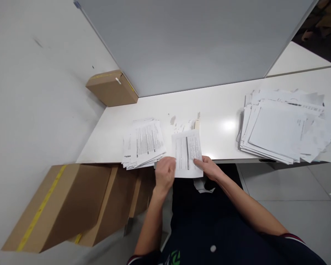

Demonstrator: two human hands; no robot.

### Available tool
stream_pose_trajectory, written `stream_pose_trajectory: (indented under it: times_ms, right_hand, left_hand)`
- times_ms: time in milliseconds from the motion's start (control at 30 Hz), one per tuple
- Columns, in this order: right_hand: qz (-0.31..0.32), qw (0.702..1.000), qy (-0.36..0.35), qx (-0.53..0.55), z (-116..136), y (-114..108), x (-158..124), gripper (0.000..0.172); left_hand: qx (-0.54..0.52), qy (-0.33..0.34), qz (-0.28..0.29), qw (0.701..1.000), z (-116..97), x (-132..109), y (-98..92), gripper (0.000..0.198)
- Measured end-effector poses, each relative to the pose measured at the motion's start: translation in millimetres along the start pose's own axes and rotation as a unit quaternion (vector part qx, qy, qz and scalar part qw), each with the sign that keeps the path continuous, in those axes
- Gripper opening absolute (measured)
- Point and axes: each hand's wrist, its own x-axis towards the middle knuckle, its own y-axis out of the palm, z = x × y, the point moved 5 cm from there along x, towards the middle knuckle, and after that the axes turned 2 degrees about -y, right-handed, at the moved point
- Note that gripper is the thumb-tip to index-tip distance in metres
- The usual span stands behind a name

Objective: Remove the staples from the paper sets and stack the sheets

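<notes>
1. Pinching printed white paper sheet (188, 152) by near corner: right hand (209, 167); left hand (165, 175) blurred at other edge, grip unclear.
2. Beyond left hand: small white printed-sheet stack (143, 143), likely done.
3. Far right of right hand: big loose white paper pile (281, 129), likely pending.

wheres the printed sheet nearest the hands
In the head view, the printed sheet lies at the near edge of the white table, between the left hand and right hand, just right of the small paper stack.
</notes>
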Motion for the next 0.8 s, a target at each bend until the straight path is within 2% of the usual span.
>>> stream_pose_trajectory:
  times_ms: [67,100,167,233,300,400,567,700,800]
  right_hand:
    - [0.005,1.0,0.0,-0.008,-2.9,-4.8,-4.7,0.026]
    - [0.005,1.0,0.002,-0.007,-4.3,-6.7,-6.9,0.026]
    - [0.006,1.0,0.009,-0.003,-6.9,-9.1,-10.5,0.027]
    - [0.006,1.0,0.012,-0.003,-8.6,-10.0,-12.6,0.028]
    - [0.002,1.0,0.015,-0.009,-9.9,-10.9,-13.7,0.028]
    - [-0.009,1.0,0.02,-0.014,-11.6,-12.7,-14.6,0.029]
    - [-0.002,1.0,0.016,-0.016,-12.9,-13.7,-15.6,0.03]
    - [0.003,1.0,0.007,-0.022,-13.4,-13.7,-16.3,0.03]
    - [0.0,1.0,-0.004,-0.021,-11.3,-13.2,-16.9,0.029]
  left_hand:
    - [0.074,-0.095,-0.063,0.991,32.8,9.1,-8.0,0.022]
    - [0.118,-0.126,-0.072,0.982,46.5,13.3,-9.4,0.026]
    - [0.193,-0.173,-0.058,0.964,67.0,19.9,-8.0,0.036]
    - [0.237,-0.202,-0.031,0.95,77.8,22.6,-4.3,0.039]
    - [0.247,-0.2,-0.016,0.948,79.9,22.8,-1.9,0.034]
    - [0.225,-0.165,-0.008,0.96,76.5,22.7,-3.6,0.024]
    - [0.206,-0.147,0.041,0.966,78.9,26.0,-13.3,0.03]
    - [0.157,-0.199,0.0,0.967,79.8,27.7,-27.9,0.026]
    - [0.116,-0.19,-0.012,0.975,61.4,26.3,-32.3,0.021]
